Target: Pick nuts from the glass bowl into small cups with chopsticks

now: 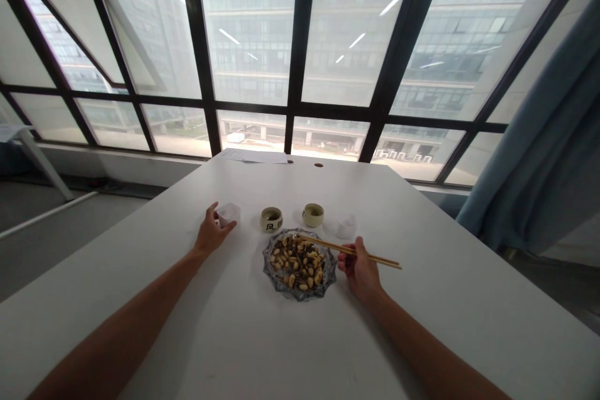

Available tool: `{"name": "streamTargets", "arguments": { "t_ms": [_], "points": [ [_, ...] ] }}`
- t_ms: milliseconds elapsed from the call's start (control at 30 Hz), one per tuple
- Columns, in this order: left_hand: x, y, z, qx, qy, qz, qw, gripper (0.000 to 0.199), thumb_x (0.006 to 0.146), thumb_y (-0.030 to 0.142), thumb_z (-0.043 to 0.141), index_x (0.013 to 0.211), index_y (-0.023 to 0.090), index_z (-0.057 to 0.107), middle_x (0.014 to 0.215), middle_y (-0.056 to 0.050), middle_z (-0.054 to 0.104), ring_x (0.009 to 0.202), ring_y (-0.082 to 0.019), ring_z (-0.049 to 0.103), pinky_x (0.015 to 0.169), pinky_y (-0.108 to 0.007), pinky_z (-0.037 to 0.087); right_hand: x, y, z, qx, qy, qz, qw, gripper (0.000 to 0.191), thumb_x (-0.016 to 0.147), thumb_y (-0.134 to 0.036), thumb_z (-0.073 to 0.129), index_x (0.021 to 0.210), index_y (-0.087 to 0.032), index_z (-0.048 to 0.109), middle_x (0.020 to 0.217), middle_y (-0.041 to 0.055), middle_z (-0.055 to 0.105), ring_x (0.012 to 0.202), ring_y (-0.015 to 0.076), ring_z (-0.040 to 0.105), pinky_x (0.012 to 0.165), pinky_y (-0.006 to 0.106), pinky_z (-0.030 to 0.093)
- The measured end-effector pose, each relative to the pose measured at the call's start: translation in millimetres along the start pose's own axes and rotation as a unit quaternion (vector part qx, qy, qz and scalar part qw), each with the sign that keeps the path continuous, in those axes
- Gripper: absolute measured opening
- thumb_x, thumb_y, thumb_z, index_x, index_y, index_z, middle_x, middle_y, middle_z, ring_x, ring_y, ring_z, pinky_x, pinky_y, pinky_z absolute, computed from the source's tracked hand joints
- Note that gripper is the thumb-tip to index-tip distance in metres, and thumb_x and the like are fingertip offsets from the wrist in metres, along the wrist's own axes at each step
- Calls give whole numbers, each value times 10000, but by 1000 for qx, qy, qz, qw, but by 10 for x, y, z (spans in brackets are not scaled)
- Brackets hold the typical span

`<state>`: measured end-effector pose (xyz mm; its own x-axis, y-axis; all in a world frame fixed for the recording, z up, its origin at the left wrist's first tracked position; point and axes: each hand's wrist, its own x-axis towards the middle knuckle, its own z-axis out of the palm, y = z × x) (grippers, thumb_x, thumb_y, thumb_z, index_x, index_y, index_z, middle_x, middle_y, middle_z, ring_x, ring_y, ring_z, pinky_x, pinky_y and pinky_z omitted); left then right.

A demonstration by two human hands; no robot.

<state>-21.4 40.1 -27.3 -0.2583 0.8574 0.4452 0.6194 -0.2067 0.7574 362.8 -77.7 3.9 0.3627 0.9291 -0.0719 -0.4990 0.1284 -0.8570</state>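
A scalloped glass dish (267,267) holds peanuts (304,262) mixed with small dark pieces. My right hand (360,267) grips a pair of wooden chopsticks (375,257), whose tips reach over the far part of the dish. On the left, my left hand (214,231) has its fingers around a small white cup (229,214) on the table. Two small greenish cups stand behind the dish: one with dark characters (271,219), the other (313,215) to its right. A whitish translucent item (345,225) lies beyond my right hand.
The white table (244,337) extends to the windows. Papers (255,156) lie at its far edge, near two round holes. A blue curtain (539,131) hangs on the right, and a white-legged frame (44,162) stands at the left.
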Motion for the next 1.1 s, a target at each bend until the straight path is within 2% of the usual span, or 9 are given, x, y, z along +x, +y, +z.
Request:
{"name": "streamTargets", "arguments": {
  "t_ms": [133, 300, 467, 700, 933, 1100],
  "points": [
    [-23, 44, -12, -30, 8, 52, 998, 866, 669, 433, 753, 1411, 179, 387, 1237, -150, 611, 1037, -278, 665, 893, -457, 558, -2, -22, 7, 20, 20, 30, 999, 471, 785, -596, 712, 653, -156, 605, 450, 16, 599, 362, 108, 524, 333, 191, 421],
    [-76, 169, -22, 21, 31, 181, 983, 734, 731, 312, 680, 1398, 161, 414, 1342, -163, 561, 1187, -296, 591, 1004, -480, 508, 22, -46, -5, 37, 33, 46, 998, 446, 837, -543, 688, 639, -151, 604, 450, 19, 592, 367, 103, 526, 333, 179, 420],
    [-127, 253, -19, 52, 33, 255, 965, 649, 742, 192, 618, 1365, 159, 436, 1318, -146, 569, 1240, -297, 547, 1061, -483, 469, 30, -44, -16, 36, 25, 46, 998, 434, 867, -522, 662, 641, -156, 601, 459, 25, 603, 368, 105, 525, 331, 178, 424],
    [-161, 360, 1, 45, 19, 297, 954, 589, 698, 74, 543, 1272, 190, 483, 1282, -113, 570, 1247, -258, 536, 1072, -449, 472, 41, -65, -25, 10, 23, 25, 999, 452, 849, -559, 666, 657, -155, 600, 459, 32, 610, 368, 108, 523, 337, 183, 424],
    [-204, 474, 25, 58, -39, 287, 956, 582, 716, 76, 518, 1280, 215, 474, 1365, -105, 547, 1329, -254, 486, 1124, -479, 431, 64, -70, -36, -5, 24, 1, 1000, 461, 820, -590, 679, 659, -166, 599, 471, 34, 620, 369, 121, 531, 337, 207, 426],
    [-209, 425, 54, 69, -42, 276, 958, 610, 703, 93, 552, 1296, 207, 471, 1358, -111, 554, 1299, -272, 509, 1124, -490, 427, 86, -55, -44, -6, 23, -23, 999, 470, 784, -597, 710, 654, -157, 605, 467, 42, 621, 357, 126, 528, 331, 217, 423]
  ]
}}
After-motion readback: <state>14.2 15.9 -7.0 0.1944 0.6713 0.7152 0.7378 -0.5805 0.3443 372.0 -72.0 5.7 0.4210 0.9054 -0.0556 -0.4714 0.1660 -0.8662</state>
